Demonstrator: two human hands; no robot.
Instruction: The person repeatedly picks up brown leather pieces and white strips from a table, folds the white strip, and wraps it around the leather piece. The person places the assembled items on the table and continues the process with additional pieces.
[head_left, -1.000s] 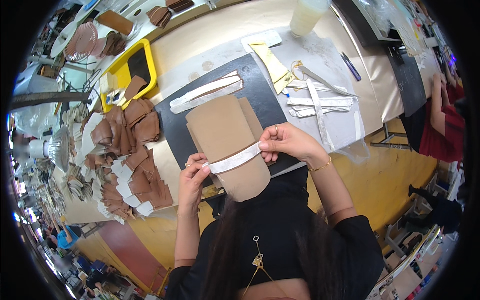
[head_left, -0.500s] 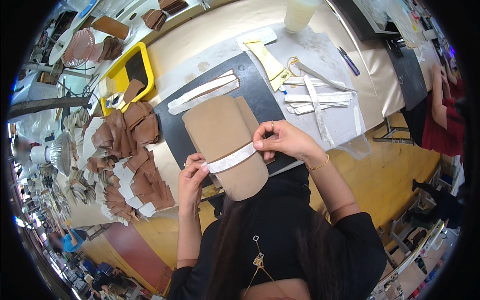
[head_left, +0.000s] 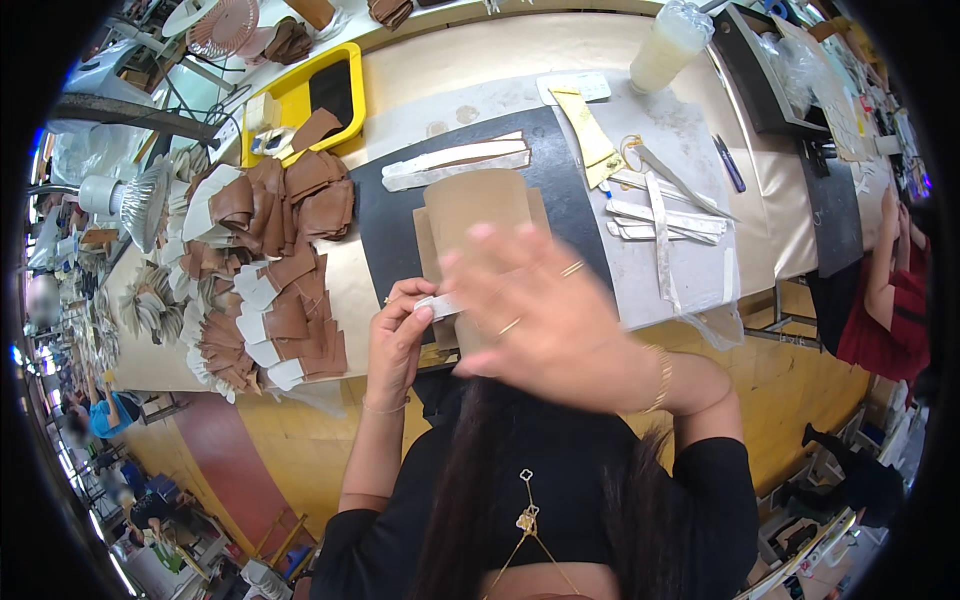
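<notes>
The left hand (head_left: 398, 325), at the near left edge of the black board (head_left: 568, 185), pinches the left end of a white strip (head_left: 440, 303) between thumb and fingers. The right hand (head_left: 545, 320), blurred, is spread with its fingers apart above the board's near part; whether it touches anything beneath, I cannot tell. The brown panel (head_left: 480, 195) lies on the board, its rounded far end toward the board's far edge and its long axis running away from the person. The strip's visible end points across that axis, toward the right hand, which hides the rest; the left hand is nearer to this end. A second brown piece (head_left: 539, 212) shows under the panel. More pale strips (head_left: 455, 162) rest at the board's far edge. Left of the board lie brown leather pieces (head_left: 325, 205), with a yellow tray (head_left: 358, 85) beyond them; right of it are a yellow sleeve (head_left: 582, 125), a long grey blade (head_left: 680, 182) and a stack of white strips (head_left: 665, 228).
</notes>
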